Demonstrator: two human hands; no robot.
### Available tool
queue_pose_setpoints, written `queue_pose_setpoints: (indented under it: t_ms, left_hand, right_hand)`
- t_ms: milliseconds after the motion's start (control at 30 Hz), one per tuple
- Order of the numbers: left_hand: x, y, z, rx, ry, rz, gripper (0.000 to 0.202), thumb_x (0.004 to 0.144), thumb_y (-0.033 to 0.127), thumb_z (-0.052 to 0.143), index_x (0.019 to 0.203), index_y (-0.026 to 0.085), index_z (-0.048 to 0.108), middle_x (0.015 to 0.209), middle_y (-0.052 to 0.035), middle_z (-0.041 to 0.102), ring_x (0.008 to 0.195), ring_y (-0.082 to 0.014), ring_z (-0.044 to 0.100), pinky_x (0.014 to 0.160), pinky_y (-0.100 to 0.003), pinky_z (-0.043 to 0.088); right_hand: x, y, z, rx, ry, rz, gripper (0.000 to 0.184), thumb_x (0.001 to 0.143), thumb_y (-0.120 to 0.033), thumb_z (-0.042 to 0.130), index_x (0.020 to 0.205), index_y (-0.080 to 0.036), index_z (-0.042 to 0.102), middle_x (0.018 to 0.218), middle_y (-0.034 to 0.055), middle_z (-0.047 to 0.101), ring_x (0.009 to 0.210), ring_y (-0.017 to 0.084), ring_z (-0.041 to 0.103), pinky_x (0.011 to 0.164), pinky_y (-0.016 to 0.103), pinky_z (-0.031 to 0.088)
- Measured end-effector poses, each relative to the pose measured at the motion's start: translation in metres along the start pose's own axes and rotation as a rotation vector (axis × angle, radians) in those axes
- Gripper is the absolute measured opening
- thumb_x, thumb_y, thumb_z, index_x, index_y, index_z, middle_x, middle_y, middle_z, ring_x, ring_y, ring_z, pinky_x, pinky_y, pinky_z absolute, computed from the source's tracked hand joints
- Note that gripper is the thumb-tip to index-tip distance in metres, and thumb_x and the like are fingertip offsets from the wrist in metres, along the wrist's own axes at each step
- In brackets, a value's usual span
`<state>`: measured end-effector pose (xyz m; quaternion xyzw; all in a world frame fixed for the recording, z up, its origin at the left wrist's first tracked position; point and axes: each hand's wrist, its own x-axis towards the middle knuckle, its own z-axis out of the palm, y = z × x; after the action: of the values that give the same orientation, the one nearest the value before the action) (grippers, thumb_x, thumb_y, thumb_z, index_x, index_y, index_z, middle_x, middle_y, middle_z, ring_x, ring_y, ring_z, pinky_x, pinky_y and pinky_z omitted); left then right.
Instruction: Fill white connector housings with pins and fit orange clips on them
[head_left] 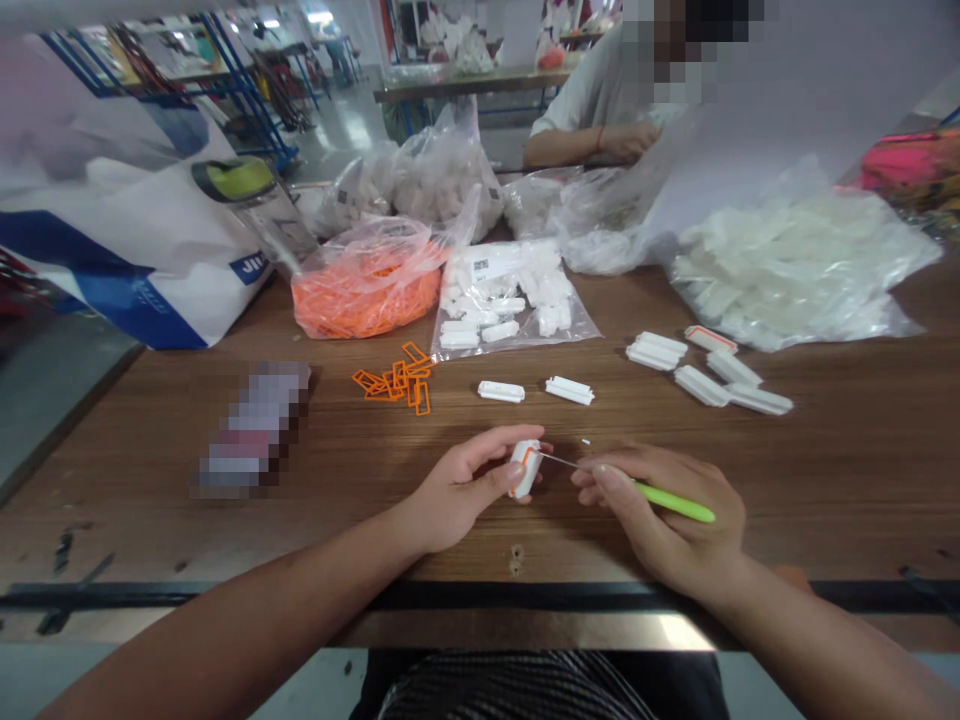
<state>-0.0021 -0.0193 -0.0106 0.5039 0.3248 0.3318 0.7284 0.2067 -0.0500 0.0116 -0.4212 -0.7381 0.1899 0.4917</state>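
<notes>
Between the thumb and fingers of my left hand (pixel 465 480) is a small white plastic housing (pixel 527 474) with an orange gasket (pixel 529 453) along its edge. My right hand (pixel 667 505) grips a thin metal pick with a lime-green handle (pixel 679 502). The pick's tip meets the housing near the gasket's upper end. Just beyond my hands, two white plastic parts (pixel 501 391) lie on the table. A loose pile of orange rectangular gaskets (pixel 397 380) is to the left. A tiny white piece (pixel 586 441) rests above my right hand.
A bag of orange gaskets (pixel 367 290) and a bag of white parts (pixel 517 290) stand behind. Several white housings (pixel 701 370) lie at right before a big clear bag (pixel 795 260). A blurred flat object (pixel 255 430) and a bottle (pixel 262 205) are left. A person (pixel 585 120) sits opposite.
</notes>
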Motion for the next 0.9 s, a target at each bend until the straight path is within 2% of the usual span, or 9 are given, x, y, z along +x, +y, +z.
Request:
queue_pose_setpoints:
  t_ms: [100, 267, 400, 533, 567, 667, 800, 900]
  left_hand:
    - [0.000, 0.000, 0.000, -0.007, -0.002, 0.001, 0.034, 0.089, 0.024, 0.061, 0.123, 0.025, 0.061, 0.120, -0.0086, 0.065, 0.094, -0.0178, 0.063, 0.080, -0.032, 0.051]
    - [0.000, -0.001, -0.002, -0.049, -0.025, -0.012, 0.033, 0.090, 0.026, 0.061, 0.123, 0.025, 0.061, 0.103, -0.0065, 0.067, 0.091, -0.0175, 0.063, 0.076, -0.030, 0.052]
    - [0.002, -0.002, -0.003, -0.132, -0.037, -0.040, 0.034, 0.089, 0.028, 0.063, 0.122, 0.024, 0.060, 0.104, -0.0078, 0.066, 0.089, -0.0181, 0.066, 0.074, -0.030, 0.052]
    - [0.005, -0.002, -0.005, -0.208, 0.021, -0.063, 0.030, 0.085, 0.026, 0.068, 0.114, 0.022, 0.060, 0.103, -0.0068, 0.067, 0.087, -0.0181, 0.068, 0.075, -0.029, 0.049]
    - [0.005, -0.002, -0.005, -0.233, 0.029, -0.066, 0.029, 0.084, 0.026, 0.069, 0.112, 0.021, 0.060, 0.102, -0.0066, 0.067, 0.088, -0.0190, 0.068, 0.076, -0.029, 0.049]
    - [0.007, -0.003, -0.006, -0.306, 0.043, -0.046, 0.029, 0.081, 0.024, 0.072, 0.107, 0.019, 0.059, 0.098, -0.0066, 0.069, 0.088, -0.0182, 0.067, 0.075, -0.028, 0.048]
    - [0.008, -0.004, -0.006, -0.302, 0.072, -0.012, 0.028, 0.080, 0.022, 0.073, 0.103, 0.018, 0.058, 0.096, -0.0065, 0.070, 0.076, -0.0119, 0.063, 0.071, -0.025, 0.047]
    - [0.009, -0.005, -0.004, -0.217, 0.093, 0.000, 0.026, 0.079, 0.022, 0.073, 0.097, 0.017, 0.055, 0.100, -0.0066, 0.069, 0.077, -0.0118, 0.063, 0.070, -0.025, 0.047]
  right_hand:
    - [0.001, 0.000, 0.000, -0.007, -0.002, 0.010, 0.014, 0.086, -0.012, 0.056, 0.085, -0.022, 0.067, 0.065, -0.0034, 0.070, 0.058, 0.012, 0.067, 0.056, 0.024, 0.053]
    - [0.004, 0.000, 0.001, 0.014, -0.043, 0.020, 0.013, 0.087, -0.013, 0.056, 0.084, -0.021, 0.067, 0.066, -0.0021, 0.071, 0.055, 0.011, 0.066, 0.054, 0.023, 0.052]
    - [0.005, 0.005, -0.001, 0.030, -0.063, 0.022, 0.014, 0.087, -0.015, 0.057, 0.083, -0.021, 0.068, 0.065, -0.0017, 0.070, 0.057, 0.012, 0.066, 0.055, 0.025, 0.053]
    - [0.009, 0.021, -0.017, 0.061, 0.156, 0.270, 0.014, 0.089, -0.026, 0.058, 0.082, -0.023, 0.070, 0.070, -0.0004, 0.071, 0.055, 0.013, 0.065, 0.051, 0.025, 0.053]
    - [0.012, 0.028, -0.024, 0.040, 0.156, 0.343, 0.013, 0.089, -0.029, 0.059, 0.084, -0.023, 0.069, 0.072, 0.0003, 0.071, 0.057, 0.014, 0.066, 0.050, 0.026, 0.053]
    - [0.017, 0.050, -0.046, -0.162, -0.037, 0.367, 0.016, 0.086, -0.036, 0.061, 0.085, -0.023, 0.069, 0.077, 0.0037, 0.072, 0.070, 0.021, 0.068, 0.058, 0.032, 0.055]
    - [0.013, 0.081, -0.070, -0.415, -0.316, 0.109, 0.021, 0.087, -0.033, 0.055, 0.094, -0.020, 0.070, 0.094, 0.0098, 0.072, 0.088, 0.027, 0.067, 0.081, 0.046, 0.054]
    - [0.008, 0.090, -0.078, -0.502, -0.421, 0.023, 0.029, 0.085, -0.040, 0.058, 0.099, -0.018, 0.071, 0.106, 0.0132, 0.069, 0.101, 0.030, 0.064, 0.089, 0.049, 0.051]
